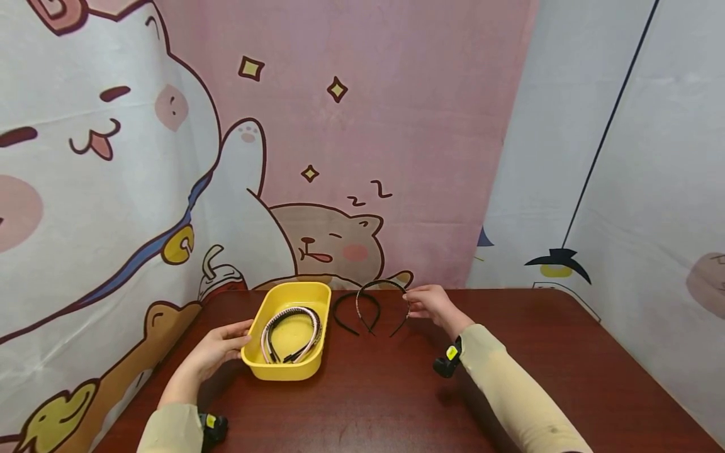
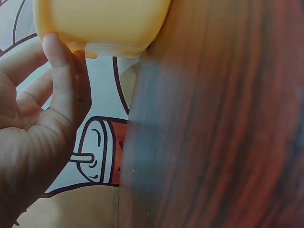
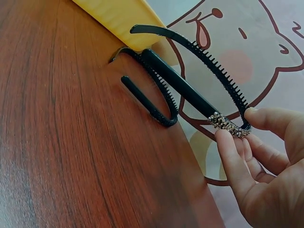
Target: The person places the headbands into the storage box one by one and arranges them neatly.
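Observation:
My left hand [image 1: 215, 351] grips the left side of a yellow plastic bin [image 1: 286, 372], the thumb and fingers at its rim in the left wrist view. Inside the bin lie several headbands [image 1: 290, 311], some black and one pale pink. At the far side of the table, my right hand [image 1: 433, 304] pinches a black toothed headband [image 3: 228, 126] by its stretch of sparkly beads. That headband is held upright, its ends pointing down toward the table. Another black headband [image 3: 137, 96] rests on the table between the bin and my right hand, partly overlapped by the held one.
The dark red-brown wooden table [image 1: 368, 402] runs up to a cartoon-printed cloth [image 1: 430, 157] along its back edge. More printed cloth hangs on the left and right. A small black wrist camera [image 1: 447, 365] sits on the right sleeve, another [image 1: 213, 429] on the left.

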`<state>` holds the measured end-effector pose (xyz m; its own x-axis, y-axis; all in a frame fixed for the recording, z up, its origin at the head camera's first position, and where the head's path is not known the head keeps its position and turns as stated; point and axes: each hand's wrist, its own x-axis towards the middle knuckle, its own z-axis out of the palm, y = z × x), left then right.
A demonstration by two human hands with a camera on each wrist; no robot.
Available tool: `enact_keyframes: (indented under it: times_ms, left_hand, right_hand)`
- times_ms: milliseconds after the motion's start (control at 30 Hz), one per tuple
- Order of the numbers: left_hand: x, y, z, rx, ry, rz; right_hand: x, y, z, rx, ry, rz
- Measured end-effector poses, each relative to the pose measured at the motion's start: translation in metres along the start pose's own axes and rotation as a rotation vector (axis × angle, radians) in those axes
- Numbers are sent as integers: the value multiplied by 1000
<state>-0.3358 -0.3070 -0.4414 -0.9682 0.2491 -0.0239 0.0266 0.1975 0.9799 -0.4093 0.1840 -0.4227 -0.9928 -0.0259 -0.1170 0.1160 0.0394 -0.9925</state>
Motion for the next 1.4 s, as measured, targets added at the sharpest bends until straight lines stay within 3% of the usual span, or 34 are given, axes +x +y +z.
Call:
enact_keyframes:
  times_ms: [567,1067,1300,1400]
  left_hand:
    - [2,0,-1,-6,-16,25]
    - [2,-3,-1,-3,-21,27]
    - [2,-3,0,-8,-19,31]
    - [2,-3,0,-18,-23,31]
  right_hand:
    - [-3,-14,14,-14,-15,-14]
    - [-2,-11,28,-1,-63,-21]
    - [-5,-10,32,5,-112,-76]
    - [-4,-11,36,1,-94,-50]
